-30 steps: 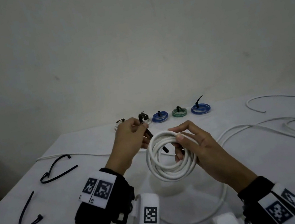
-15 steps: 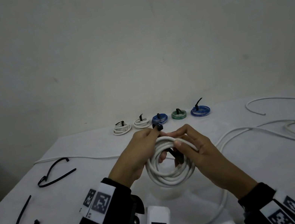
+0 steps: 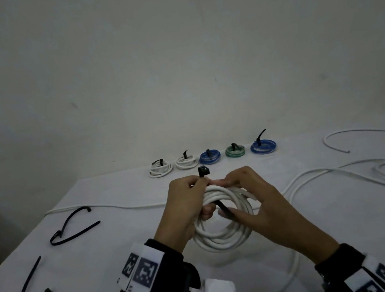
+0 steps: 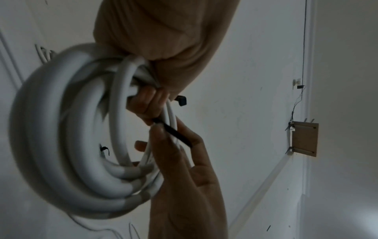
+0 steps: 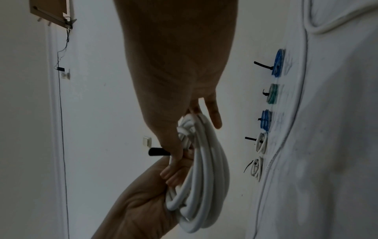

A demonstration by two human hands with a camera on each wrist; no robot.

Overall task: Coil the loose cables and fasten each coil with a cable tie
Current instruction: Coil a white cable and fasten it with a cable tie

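Observation:
A white cable coil [image 3: 224,230] is held upright above the table [image 3: 106,276] between both hands. My left hand [image 3: 194,191] curls its fingers through the coil's upper left and pins a black cable tie [image 3: 224,209] against it. The tie's head sticks up above the knuckles. The tail runs down through the middle of the coil. My right hand [image 3: 240,189] lies over the coil's top right and pinches that tail. The left wrist view shows the coil [image 4: 71,145], the tie [image 4: 174,134] and my right hand [image 4: 163,131]. The right wrist view shows the coil [image 5: 204,177].
Several tied coils stand in a row at the back: two white [image 3: 161,170], blue [image 3: 210,156], green [image 3: 235,150], blue [image 3: 263,146]. Two loose black ties [image 3: 72,228] [image 3: 31,287] lie left. Loose white cable [image 3: 346,178] sprawls on the right and trails under my wrists.
My left hand brought the tie down from above onto the coil and now grips both. The tie's tail went through the coil and my right thumb took it.

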